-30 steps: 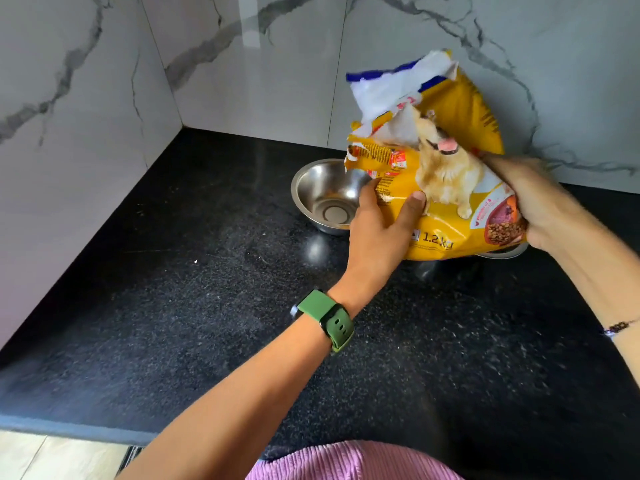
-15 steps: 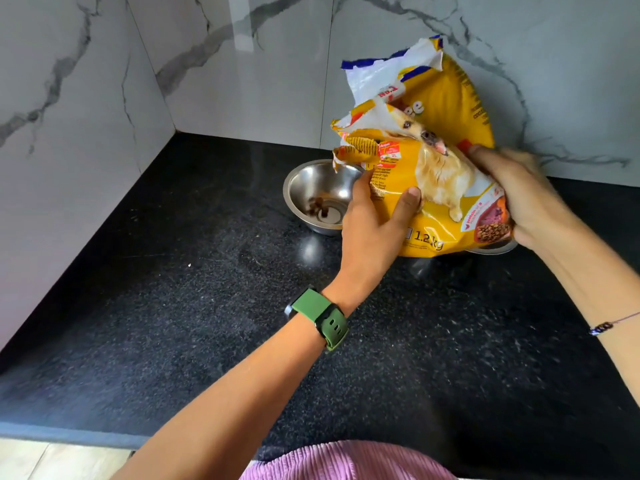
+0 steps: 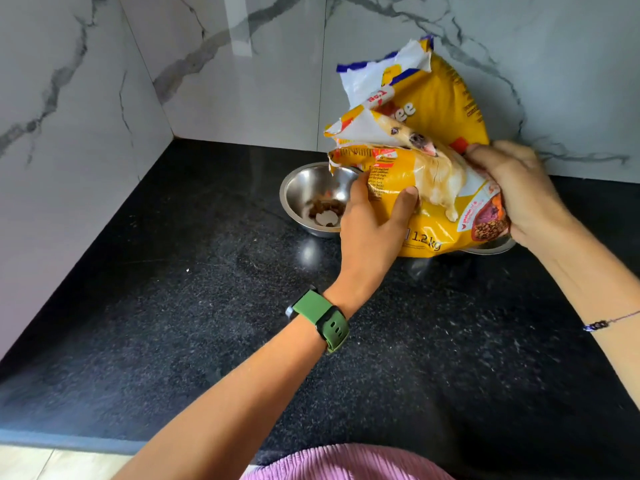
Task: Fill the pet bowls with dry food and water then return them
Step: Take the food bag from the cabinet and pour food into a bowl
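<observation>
both hands grip the bag [image 3: 433, 202], tilted over the worktop [image 3: 207, 306]; left hand [image 3: 370, 230] curls round its near edge; right hand [image 3: 516, 192] clutches its far side; left of the left hand, a bowl [image 3: 304, 188] holds some kibble [image 3: 325, 211]; a second bowl [image 3: 491, 245] peeks from under the bag.

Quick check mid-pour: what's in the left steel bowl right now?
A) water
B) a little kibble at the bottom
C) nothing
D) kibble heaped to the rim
B: a small patch of brown kibble lies at the bottom of the bowl, its steel walls bare above it, under the tilted bag.
</observation>
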The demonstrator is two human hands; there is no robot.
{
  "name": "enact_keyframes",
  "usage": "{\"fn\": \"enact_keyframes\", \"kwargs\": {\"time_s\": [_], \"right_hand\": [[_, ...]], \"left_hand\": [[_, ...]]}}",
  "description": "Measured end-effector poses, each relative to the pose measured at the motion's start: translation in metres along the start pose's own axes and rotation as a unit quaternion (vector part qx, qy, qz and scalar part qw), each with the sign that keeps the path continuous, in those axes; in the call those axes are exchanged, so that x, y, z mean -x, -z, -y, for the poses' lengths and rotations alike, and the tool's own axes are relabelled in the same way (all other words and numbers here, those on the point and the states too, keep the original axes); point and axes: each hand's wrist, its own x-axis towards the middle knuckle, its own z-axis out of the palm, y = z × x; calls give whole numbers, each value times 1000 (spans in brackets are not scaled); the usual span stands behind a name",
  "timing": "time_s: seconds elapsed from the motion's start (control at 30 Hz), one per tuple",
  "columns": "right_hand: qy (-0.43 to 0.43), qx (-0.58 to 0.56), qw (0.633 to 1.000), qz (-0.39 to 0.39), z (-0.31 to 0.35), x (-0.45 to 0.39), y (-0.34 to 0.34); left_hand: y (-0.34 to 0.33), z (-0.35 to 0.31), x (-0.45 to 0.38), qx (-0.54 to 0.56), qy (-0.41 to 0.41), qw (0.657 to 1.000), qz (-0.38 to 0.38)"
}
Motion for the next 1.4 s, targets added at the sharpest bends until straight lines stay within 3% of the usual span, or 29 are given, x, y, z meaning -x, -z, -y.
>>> {"fn": "enact_keyframes", "kwargs": {"time_s": [0.07, 0.27, 0.43, 0.6, 0.83, 1.0, 1.2, 1.4], "right_hand": [[1, -4, 1000, 3, -1, -2, -2], [-41, 73, 995, 53, -5, -7, -7], [-27, 65, 997, 36, -3, -6, -5], [35, 13, 999, -5, 3, -4, -1], [-20, 101, 993, 50, 0, -13, -3], [-17, 85, 995, 43, -3, -12, -2], [30, 37, 999, 7, 1, -10, 0], [-13, 112, 992, 48, 3, -16, -4]], "left_hand": [[1, 2, -2, 0, -3, 1000, -2], [0, 10, -3, 33, 98, 994, 20], [-1, 2, -6, 24, 80, 996, 10], [-1, -1, -4, 7, 0, 1000, -9], [-4, 8, -3, 43, 97, 994, 15], [-4, 3, -5, 38, 92, 995, 9], [-2, -2, -4, -1, 9, 1000, -20], [-4, 1, -3, 35, 99, 994, 5]]}}
